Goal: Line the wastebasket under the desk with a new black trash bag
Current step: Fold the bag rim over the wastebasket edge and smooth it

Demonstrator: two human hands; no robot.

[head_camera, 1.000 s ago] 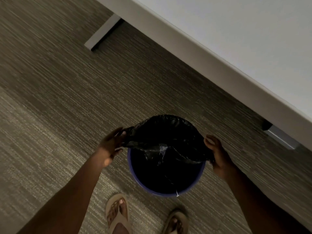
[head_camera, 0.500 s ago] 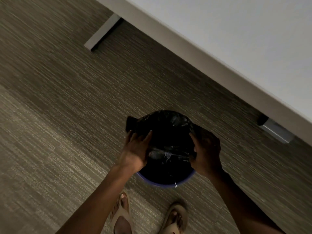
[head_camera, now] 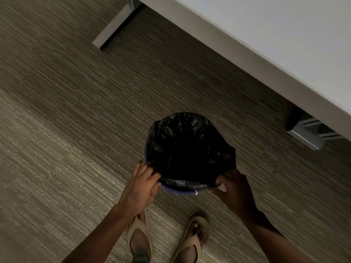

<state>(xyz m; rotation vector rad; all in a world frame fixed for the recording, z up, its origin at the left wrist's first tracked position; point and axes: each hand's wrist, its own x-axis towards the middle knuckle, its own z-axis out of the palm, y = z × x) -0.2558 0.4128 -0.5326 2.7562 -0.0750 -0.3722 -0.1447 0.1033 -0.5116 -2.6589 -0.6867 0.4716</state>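
Observation:
A round blue wastebasket (head_camera: 182, 191) stands on the carpet in front of the desk. A black trash bag (head_camera: 190, 145) lies open inside it, its edge folded over the far and side rim. The bag's near edge stretches as a tight band between my hands, just inside the near blue rim. My left hand (head_camera: 141, 186) pinches that edge at the near-left rim. My right hand (head_camera: 232, 188) grips it at the near-right rim.
A white desk (head_camera: 266, 44) runs across the upper right, its edge above and beyond the basket. One grey desk foot (head_camera: 112, 29) lies at the upper left, another (head_camera: 307, 133) at the right. My sandalled feet (head_camera: 167, 242) stand just before the basket on striped carpet.
Both hands moved from over the bag's middle to the near rim, pulling the bag's near edge down and toward me. The bag now lies open and spread around the far rim.

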